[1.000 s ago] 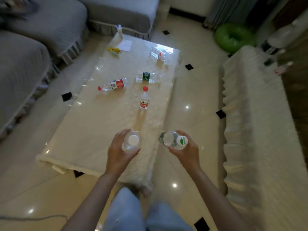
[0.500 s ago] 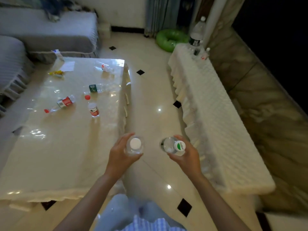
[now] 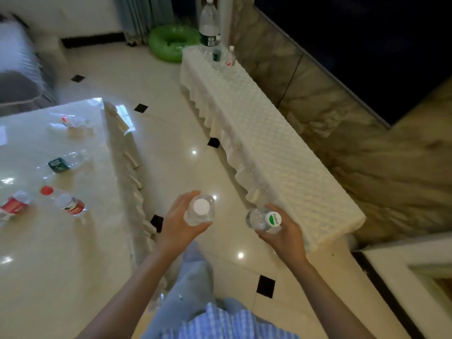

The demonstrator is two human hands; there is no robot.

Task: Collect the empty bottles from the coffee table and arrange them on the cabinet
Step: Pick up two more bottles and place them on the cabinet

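Over floor, hands [image 3: 182,222] gripping bottles [image 3: 200,212], caps upward

My left edge cuts off the red-labelled bottle [image 3: 13,206] on the tabletop [image 3: 61,253]; the sofa [image 3: 17,69] is smeared, and the cabinet's far bottles [image 3: 221,53] perhaps overlap.

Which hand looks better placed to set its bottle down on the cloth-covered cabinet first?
Probably the right hand. Its green-capped bottle is beside the near end of the cabinet. The left hand holds its white-capped bottle over the floor, nearer the coffee table.
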